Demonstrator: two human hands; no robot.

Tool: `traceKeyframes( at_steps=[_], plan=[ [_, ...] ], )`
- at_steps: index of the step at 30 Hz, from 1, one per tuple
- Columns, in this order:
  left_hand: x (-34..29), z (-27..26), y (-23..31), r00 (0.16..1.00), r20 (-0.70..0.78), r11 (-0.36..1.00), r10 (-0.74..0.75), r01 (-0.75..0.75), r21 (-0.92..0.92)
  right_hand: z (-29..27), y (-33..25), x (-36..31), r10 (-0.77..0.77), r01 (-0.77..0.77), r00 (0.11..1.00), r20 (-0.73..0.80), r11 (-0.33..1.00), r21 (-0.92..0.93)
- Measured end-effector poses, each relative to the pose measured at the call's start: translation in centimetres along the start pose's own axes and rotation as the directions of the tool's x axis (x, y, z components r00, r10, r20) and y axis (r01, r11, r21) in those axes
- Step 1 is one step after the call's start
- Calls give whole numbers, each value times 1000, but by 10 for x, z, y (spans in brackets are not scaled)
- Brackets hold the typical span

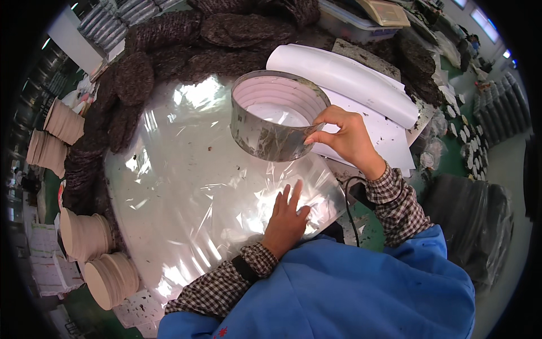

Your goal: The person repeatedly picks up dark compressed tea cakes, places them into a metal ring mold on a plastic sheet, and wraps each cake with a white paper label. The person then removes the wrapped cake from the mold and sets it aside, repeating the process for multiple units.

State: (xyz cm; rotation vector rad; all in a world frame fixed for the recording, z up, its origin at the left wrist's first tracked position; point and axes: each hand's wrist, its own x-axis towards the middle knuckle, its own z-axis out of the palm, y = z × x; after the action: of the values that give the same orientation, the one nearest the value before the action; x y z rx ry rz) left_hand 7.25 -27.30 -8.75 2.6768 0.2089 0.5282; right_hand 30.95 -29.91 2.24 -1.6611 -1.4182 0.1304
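Observation:
My right hand [353, 140] pinches the near right rim of a metal ring mould [265, 138] between thumb and fingers. The round hoop has a dull, scuffed outer wall and a pinkish-looking inside. Whether its lower edge touches the surface beneath, I cannot tell. Clear plastic film [175, 186], shiny and creased, covers the table in front of me. Upon the film near its front edge lies my left hand [288, 220], fingers spread and holding nothing.
Dark, rough dried discs, like seaweed cakes [243, 29], are heaped along the back and left. A white roll of sheet [344, 85] lies behind the ring. Stacks of pale round discs [84, 234] line the left. A dark plastic-wrapped bundle [468, 220] stands right.

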Motion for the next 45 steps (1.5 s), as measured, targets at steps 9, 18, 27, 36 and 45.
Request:
traceKeyframes(
  at_steps=[9,18,27,36,45],
  plan=[
    [-10,14,-3,997,58,981,-58,68,-184,0,-4,-8,-19,20,999,33,1000,-8],
    [-3,11,-28,995,55,845,-84,100,-525,-2,-7,-8,-35,35,999,41,999,1],
    [-26,-248,-180,592,-238,434,-770,213,-875,6,-22,-12,-374,319,840,392,926,201],
    [30,-86,-73,863,493,755,-110,395,-523,57,-48,91,-311,311,950,27,950,-17],
    [-75,-165,-132,698,-319,703,-641,701,120,91,38,231,315,-131,855,412,900,-417]
  ],
)
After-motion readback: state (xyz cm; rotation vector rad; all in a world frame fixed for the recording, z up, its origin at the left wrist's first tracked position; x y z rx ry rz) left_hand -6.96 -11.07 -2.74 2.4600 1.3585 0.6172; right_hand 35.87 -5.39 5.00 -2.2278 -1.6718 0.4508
